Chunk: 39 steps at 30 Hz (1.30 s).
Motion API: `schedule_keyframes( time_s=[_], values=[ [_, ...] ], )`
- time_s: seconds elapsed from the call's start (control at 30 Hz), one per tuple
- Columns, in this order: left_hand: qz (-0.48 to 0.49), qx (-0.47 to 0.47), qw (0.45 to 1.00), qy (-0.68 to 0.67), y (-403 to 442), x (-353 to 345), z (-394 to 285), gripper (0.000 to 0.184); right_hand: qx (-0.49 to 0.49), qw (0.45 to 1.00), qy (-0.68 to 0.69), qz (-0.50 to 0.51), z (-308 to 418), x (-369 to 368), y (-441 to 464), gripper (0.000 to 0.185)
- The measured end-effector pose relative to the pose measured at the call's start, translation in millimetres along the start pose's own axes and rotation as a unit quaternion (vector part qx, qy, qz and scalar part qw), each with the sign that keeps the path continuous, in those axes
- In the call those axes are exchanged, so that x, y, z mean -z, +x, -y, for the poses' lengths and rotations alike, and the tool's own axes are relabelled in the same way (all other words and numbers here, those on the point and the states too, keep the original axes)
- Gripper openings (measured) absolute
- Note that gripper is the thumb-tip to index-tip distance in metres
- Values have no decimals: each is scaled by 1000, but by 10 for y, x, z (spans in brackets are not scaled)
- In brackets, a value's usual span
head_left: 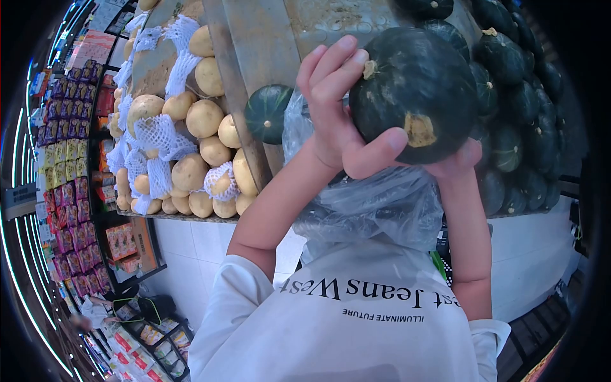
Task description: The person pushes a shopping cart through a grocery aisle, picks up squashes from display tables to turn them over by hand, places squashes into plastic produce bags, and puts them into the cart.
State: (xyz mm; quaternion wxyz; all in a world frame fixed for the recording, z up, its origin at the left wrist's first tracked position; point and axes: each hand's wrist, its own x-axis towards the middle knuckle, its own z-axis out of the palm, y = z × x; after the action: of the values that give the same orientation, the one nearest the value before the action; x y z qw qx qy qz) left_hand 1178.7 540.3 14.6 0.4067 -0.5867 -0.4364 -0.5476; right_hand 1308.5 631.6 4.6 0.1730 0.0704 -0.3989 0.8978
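Note:
A large dark green pumpkin (pixel 414 83) is held up in front of me, with a tan patch on its near side and a stub of stem at its upper left. My left hand (pixel 344 105) wraps its left side, fingers above and thumb across the front. Beneath its lower right sits my right hand (pixel 455 159), pressed against the pumpkin; most of its fingers are hidden. Clear plastic bags (pixel 382 207) bunch below the pumpkin, between my forearms and against my shirt. A smaller striped pumpkin (pixel 267 114) rests on the stand left of my left hand.
Potatoes (pixel 205 119), some with white foam nets (pixel 159 137), fill the left of the stand, behind a wooden divider (pixel 238 83). Dark green pumpkins (pixel 509 102) are piled at the right. Shelves of packaged snacks (pixel 70 172) stand far left, beyond a tiled floor (pixel 184 242).

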Motion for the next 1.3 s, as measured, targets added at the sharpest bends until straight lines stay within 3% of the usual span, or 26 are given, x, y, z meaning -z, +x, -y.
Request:
schedule_keyframes(
  time_s=[1.3],
  values=[
    [-7,5,1000,-8,17,42,-1,46,-12,1000,16,19,-27,-16,11,93]
  ],
)
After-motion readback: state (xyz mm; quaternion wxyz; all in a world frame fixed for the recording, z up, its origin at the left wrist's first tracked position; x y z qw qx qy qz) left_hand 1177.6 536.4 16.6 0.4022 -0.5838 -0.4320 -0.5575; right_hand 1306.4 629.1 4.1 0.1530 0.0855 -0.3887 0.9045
